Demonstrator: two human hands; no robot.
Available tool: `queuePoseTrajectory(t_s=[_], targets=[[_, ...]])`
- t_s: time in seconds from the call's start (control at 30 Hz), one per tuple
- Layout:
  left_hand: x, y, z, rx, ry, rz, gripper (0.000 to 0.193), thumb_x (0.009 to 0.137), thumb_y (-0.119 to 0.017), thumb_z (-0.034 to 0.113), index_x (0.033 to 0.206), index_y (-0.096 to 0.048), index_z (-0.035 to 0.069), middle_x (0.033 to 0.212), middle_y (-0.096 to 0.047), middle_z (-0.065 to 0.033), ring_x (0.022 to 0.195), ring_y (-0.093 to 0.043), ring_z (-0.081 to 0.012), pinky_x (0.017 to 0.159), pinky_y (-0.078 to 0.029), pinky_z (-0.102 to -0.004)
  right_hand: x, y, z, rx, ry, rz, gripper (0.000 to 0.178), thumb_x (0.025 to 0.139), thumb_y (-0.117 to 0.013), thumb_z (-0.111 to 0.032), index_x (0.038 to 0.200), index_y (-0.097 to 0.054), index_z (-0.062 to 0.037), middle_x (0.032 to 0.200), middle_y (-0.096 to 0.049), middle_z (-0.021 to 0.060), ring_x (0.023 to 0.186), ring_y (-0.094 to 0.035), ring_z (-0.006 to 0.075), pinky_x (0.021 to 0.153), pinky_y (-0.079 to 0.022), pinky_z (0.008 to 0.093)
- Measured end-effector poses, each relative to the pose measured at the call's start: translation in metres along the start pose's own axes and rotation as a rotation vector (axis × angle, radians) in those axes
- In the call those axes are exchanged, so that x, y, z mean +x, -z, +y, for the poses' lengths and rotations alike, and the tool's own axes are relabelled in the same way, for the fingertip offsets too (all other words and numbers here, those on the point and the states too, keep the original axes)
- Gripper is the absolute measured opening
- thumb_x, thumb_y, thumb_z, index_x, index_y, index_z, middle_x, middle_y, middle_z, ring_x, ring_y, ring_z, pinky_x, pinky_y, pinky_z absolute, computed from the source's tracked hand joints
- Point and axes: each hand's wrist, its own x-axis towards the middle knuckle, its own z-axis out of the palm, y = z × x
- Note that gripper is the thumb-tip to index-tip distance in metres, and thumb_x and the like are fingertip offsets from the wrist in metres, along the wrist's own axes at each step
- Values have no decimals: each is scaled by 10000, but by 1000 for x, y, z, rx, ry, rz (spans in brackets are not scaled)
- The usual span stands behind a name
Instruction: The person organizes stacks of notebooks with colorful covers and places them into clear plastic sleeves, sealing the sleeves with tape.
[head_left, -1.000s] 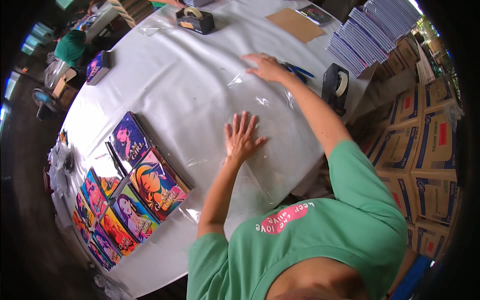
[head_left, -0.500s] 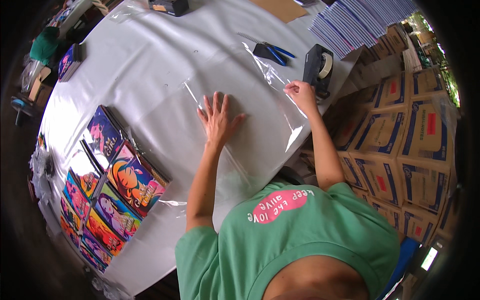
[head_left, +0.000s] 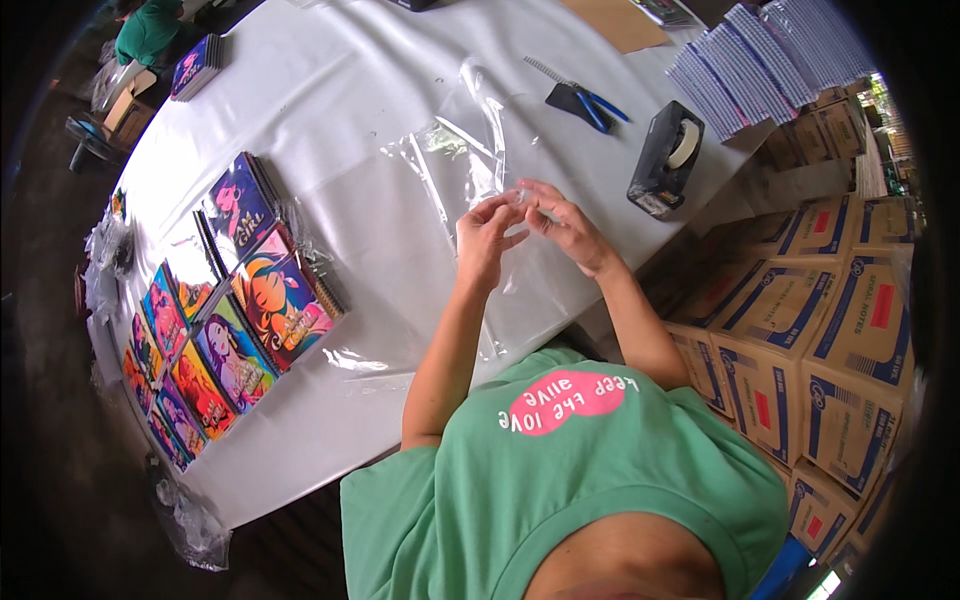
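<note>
Both hands meet above the table, gathering a sheet of clear plastic film [head_left: 445, 185] between their fingertips. My left hand [head_left: 484, 235] pinches the film with thumb and fingers, its palm turned inward. Close against it on the right, my right hand [head_left: 567, 228] has curled fingers on the same bunched film. Shiny folds of the film rise beyond the fingertips. More thin plastic lies flat on the white table cover [head_left: 330, 100]; its outline is hard to make out. A black tape dispenser [head_left: 655, 180] stands to the right of my right hand.
Blue-handled pliers [head_left: 597, 110] lie beyond the hands, beside a small spiral wire [head_left: 543, 69]. Colourful notebooks [head_left: 235, 345] are laid in rows at left. Stacked spiral notebooks [head_left: 735, 70] stand at far right, above piled cardboard boxes [head_left: 775, 290]. Another person in green [head_left: 148, 38] is at far left.
My left hand has lifted off the table and moved right; my right hand has come left to meet it. The film is now bunched between them. The whole view has shifted slightly.
</note>
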Motion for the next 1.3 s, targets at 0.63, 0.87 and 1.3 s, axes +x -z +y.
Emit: queuePoseTrajectory(t_s=[0.63,0.87,1.3], targets=[[-29,21,18,871,-502,179,99,797,-617,25,888,-645,-4,782,-671,-98,698,-645,-179,649,-492,-310,21,-22,6,288,-78,231,328,695,-814,-140,812,-523,-43,667,-585,18,538,-528,77,513,-443,213],[-38,43,15,1291,-554,186,180,751,-579,5,928,-551,24,835,-583,-180,743,-561,-370,594,-456,-414,16,-26,8,252,-226,144,321,712,-801,-175,900,-596,-15,661,-591,19,569,-537,86,529,-447,228],[-66,32,67,48,-61,-156,570,912,-546,109,1407,-283,4,1240,-518,-128,1175,-499,-250,903,-483,-405,12,-69,-18,17,146,95,307,827,-658,-109,1112,-551,-75,1128,-515,57,1000,-525,119,793,-480,290]])
